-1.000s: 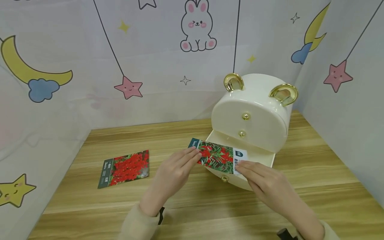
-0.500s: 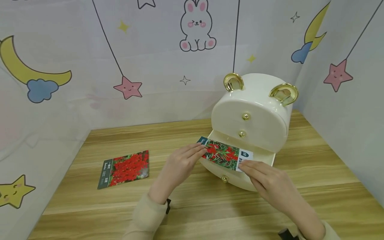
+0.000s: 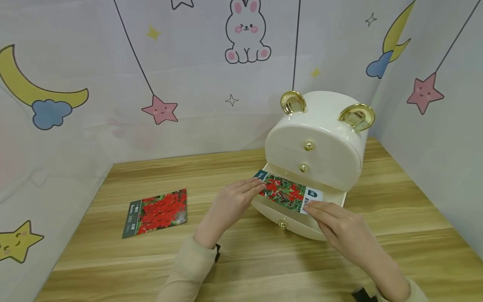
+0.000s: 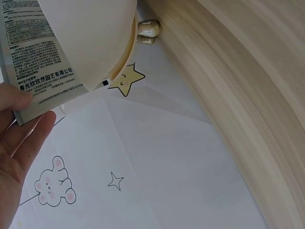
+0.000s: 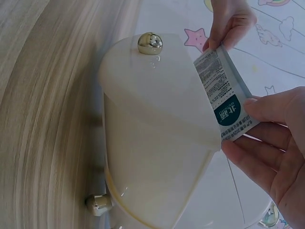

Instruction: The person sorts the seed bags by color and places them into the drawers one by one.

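A seed packet with red flowers on its front is stretched between both hands, above the pulled-out lower drawer of a glossy white box with gold ears. My left hand pinches its dark green end; in the left wrist view the thumb lies on the printed back. The white end is pinched by my right hand, with the thumb on the back in the right wrist view. The packet partly covers the drawer's inside.
A second red-flowered seed packet lies flat on the wooden table to the left. Gold knobs stick out from the box's fronts. A patterned cloth wall stands behind and at the sides.
Both hands have carried the packet rightward and slightly away, further over the drawer; the left hand moved more. The box, drawer and second packet stay in place.
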### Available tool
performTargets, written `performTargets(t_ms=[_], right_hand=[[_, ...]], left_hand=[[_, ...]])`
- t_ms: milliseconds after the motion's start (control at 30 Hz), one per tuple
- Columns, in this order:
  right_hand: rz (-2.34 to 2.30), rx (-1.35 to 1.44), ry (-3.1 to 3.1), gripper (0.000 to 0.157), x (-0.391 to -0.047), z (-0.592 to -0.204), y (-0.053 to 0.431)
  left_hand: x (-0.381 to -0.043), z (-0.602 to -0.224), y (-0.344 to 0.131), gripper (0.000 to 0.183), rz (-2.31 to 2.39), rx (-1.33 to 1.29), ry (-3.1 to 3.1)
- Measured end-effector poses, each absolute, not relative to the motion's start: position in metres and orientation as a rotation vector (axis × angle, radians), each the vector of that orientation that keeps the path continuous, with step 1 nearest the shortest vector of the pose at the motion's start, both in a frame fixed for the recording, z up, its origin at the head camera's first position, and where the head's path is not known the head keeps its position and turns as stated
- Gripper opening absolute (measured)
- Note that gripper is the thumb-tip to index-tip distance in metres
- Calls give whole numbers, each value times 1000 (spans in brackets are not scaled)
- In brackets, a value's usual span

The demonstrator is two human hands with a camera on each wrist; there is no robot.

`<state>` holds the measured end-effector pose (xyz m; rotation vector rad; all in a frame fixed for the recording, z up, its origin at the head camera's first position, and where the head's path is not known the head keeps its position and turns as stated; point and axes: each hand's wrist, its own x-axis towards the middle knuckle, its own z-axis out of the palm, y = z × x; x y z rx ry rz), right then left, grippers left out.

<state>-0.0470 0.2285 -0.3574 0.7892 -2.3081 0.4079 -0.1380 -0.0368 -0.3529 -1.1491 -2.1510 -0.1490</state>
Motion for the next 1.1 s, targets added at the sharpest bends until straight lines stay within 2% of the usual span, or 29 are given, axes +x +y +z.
performTargets(t_ms=[233, 467, 567, 733, 867, 1100], right_hand=[[394, 753, -2337, 41, -48, -359, 233], [368, 726, -2373, 23, -47, -360, 239], [349, 709, -2401, 28, -46, -360, 241], [329, 698, -2387, 24, -49, -362, 243], [316, 689, -2346, 34, -51, -365, 244], [311, 658, -2341, 21, -54, -369, 247]], left_hand=[[-142, -352, -29, 31, -142, -1158, -2194], [-148, -357, -22, 27, -163, -1173, -2186], [-151, -360, -20, 26, -182, -1183, -2188], [-154, -364, -15, 26, -206, -1194, -2213], [-157, -367, -11, 26, -229, -1214, -2256], [-162, -371, -4, 26, -292, -1233, -2301]])
